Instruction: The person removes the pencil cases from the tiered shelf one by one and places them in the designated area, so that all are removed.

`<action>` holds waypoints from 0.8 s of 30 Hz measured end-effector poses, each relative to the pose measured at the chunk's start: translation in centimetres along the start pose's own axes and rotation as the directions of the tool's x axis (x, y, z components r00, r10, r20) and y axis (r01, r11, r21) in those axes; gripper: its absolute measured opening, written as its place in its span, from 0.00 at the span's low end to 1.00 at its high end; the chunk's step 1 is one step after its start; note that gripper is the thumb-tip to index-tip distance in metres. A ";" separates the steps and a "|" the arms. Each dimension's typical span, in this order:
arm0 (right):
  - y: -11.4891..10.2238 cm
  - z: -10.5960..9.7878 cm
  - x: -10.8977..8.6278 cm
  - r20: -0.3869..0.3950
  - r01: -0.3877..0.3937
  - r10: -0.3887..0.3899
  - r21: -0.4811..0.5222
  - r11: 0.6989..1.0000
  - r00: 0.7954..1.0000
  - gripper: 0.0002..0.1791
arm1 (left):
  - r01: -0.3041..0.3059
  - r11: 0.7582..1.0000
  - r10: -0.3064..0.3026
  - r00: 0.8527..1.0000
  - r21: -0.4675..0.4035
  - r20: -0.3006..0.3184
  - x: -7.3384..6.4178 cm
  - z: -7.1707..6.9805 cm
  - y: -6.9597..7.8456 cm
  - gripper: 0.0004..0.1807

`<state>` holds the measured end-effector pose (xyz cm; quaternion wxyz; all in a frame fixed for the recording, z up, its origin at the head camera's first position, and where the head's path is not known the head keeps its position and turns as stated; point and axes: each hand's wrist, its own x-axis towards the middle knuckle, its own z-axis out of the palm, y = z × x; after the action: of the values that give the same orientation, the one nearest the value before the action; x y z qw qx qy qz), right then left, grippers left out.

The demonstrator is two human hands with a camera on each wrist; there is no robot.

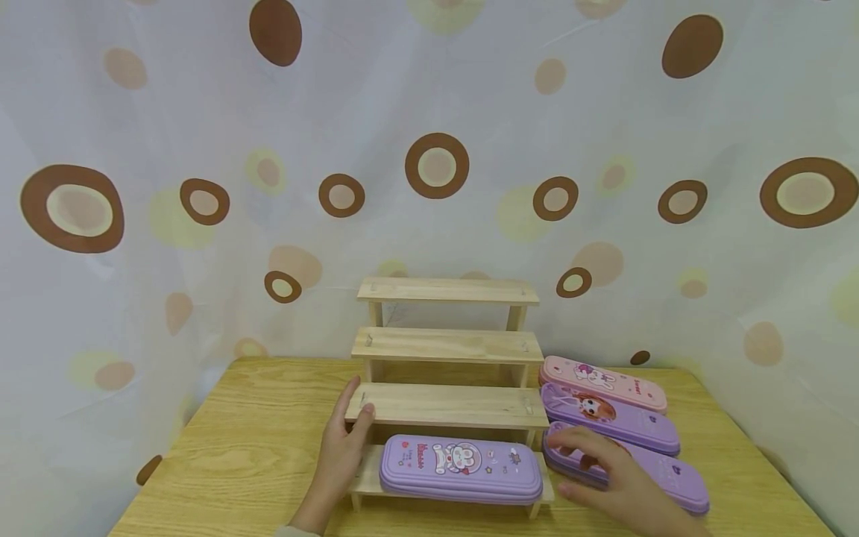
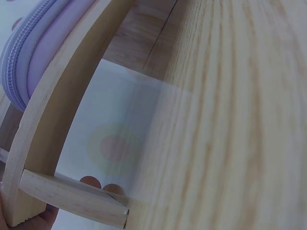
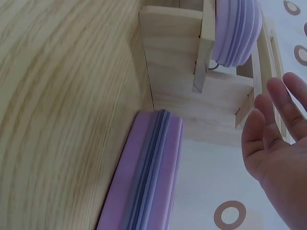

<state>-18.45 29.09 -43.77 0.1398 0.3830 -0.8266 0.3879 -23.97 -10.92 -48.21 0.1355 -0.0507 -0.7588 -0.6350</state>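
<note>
Left hand (image 1: 335, 451) grips the left end of the stand's (image 1: 443, 403) second-lowest shelf, thumb on top; presumably to steady it. Right hand (image 1: 607, 473) loosely spread, holding nothing, above the front purple pencil case (image 1: 671, 477), toward the desk's (image 1: 248, 455) right edge. Rabbit pencil case (image 1: 499, 473) lies lengthwise on the lowest shelf, likely to fit its narrow depth. Open room: above upper shelves, desk's left side.

A pale backdrop (image 1: 429, 239), patterned in brown, beige and soft yellow, rises behind the surface (image 1: 268, 432). The surface is yellowish, grained wood.
</note>
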 end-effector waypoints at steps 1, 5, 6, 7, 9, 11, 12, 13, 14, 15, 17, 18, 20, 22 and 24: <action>-0.1 0.1 0.1 0.007 -0.006 0.006 0.002 1.000 1.000 0.31 | -0.001 1.000 0.001 1.000 0.001 0.001 0.0 0.0 0.0 0.33; -0.6 0.7 0.2 0.039 -0.052 0.051 0.033 0.998 0.998 0.30 | 0.007 1.000 -0.007 1.000 0.000 0.001 0.0 -0.1 0.0 0.32; -0.7 0.8 0.2 0.048 -0.062 0.060 0.042 0.997 0.997 0.31 | 0.007 1.000 -0.007 1.000 -0.001 0.000 0.0 -0.1 0.1 0.32; -0.9 0.9 0.3 0.052 -0.064 0.062 0.044 0.997 0.997 0.31 | 0.004 1.000 -0.004 1.000 -0.001 0.001 0.0 -0.1 0.1 0.32; -1.1 1.1 0.4 0.058 -0.063 0.061 0.044 0.997 0.996 0.32 | -0.002 1.000 0.002 1.000 0.003 0.001 0.1 -0.1 0.1 0.32; -1.2 1.3 0.5 0.060 -0.057 0.054 0.039 0.998 0.997 0.33 | -0.004 1.000 0.004 1.000 0.001 0.002 0.1 0.0 0.1 0.33; -1.2 1.4 0.5 0.060 -0.060 0.058 0.033 0.998 0.997 0.34 | -0.002 1.000 0.002 1.000 0.000 0.002 0.1 0.0 0.2 0.33; -1.2 1.5 0.5 0.058 -0.065 0.063 0.029 0.997 0.996 0.34 | 0.000 1.000 0.000 1.000 0.000 0.003 0.1 0.0 0.1 0.33; -1.2 1.6 0.6 0.056 -0.059 0.058 0.024 0.998 0.997 0.35 | 0.004 1.000 -0.004 1.000 0.000 0.001 0.1 0.0 0.1 0.33; -1.2 1.7 0.6 0.055 -0.060 0.059 0.022 0.998 0.997 0.35 | 0.008 1.000 -0.008 1.000 -0.001 -0.001 0.1 0.0 0.1 0.33; -1.1 1.8 0.6 0.052 -0.061 0.060 0.016 0.998 0.997 0.36 | 0.011 1.000 -0.011 1.000 -0.002 -0.003 0.0 0.1 0.1 0.33; -1.1 1.9 0.6 0.050 -0.066 0.065 0.015 0.998 0.997 0.36 | 0.013 1.000 -0.013 1.000 -0.003 -0.004 0.0 0.1 0.1 0.32; -1.0 2.1 0.7 0.043 -0.057 0.057 0.002 0.998 0.997 0.37 | 0.014 1.000 -0.014 1.000 -0.005 -0.007 0.0 0.1 0.1 0.32; -0.9 2.4 0.8 0.036 -0.059 0.060 -0.016 0.998 0.998 0.38 | 0.012 1.000 -0.012 1.000 -0.007 -0.006 0.0 0.0 0.1 0.32; -0.8 2.6 0.9 0.033 -0.059 0.060 -0.028 0.998 0.998 0.39 | 0.014 1.000 -0.014 1.000 -0.009 -0.005 0.0 0.0 0.2 0.32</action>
<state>-18.29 26.37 -44.62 0.1192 0.3631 -0.8449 0.3743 -23.94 -10.86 -48.05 0.1325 -0.0443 -0.7559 -0.6396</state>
